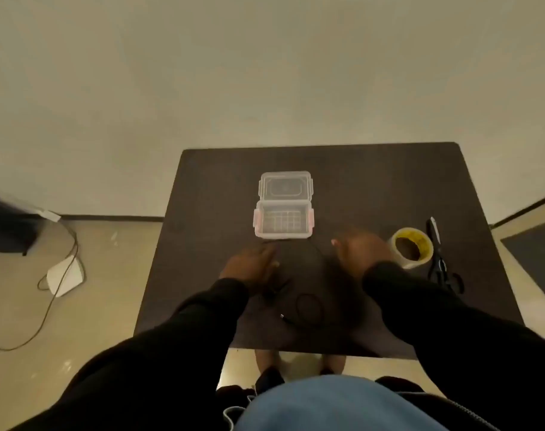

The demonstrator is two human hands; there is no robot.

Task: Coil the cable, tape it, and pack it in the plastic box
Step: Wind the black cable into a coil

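Note:
A thin black cable lies loose on the dark table, looping between my hands with one plug end near the front. My left hand rests palm down on the cable's left part, fingers spread. My right hand hovers blurred to the right of the cable, with nothing visibly in it. The clear plastic box stands just beyond my hands, empty, with its lid flipped open behind it. A roll of clear tape sits right of my right hand.
Black scissors lie at the table's right edge beside the tape. On the floor at left are a white adapter with a trailing cord and a dark object. A wall rises behind the table.

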